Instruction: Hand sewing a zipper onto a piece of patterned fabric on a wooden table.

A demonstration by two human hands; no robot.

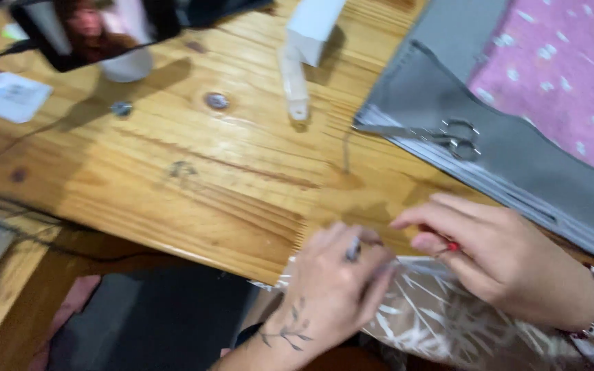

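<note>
A home sewing or craft corner is suggested. A knotty pine counter is seen, on which grey fabric, pink spotted cloth and small scissors are laid. A phone is propped against a white cup.

The surface under my hands is varnished pine, glossy, with knots and clear grain. My left grip rests on a thin printed cloth, pale with white leaf shapes and a slight sheen; a small metal ring shows on one finger. My right grip pinches something small and red, too blurred to tell its material. Beyond lie matt grey felt, soft and stacked in sheets, and matt pink cotton with white spots. On the felt sit polished steel scissors. A white paper box looks smooth.
</note>
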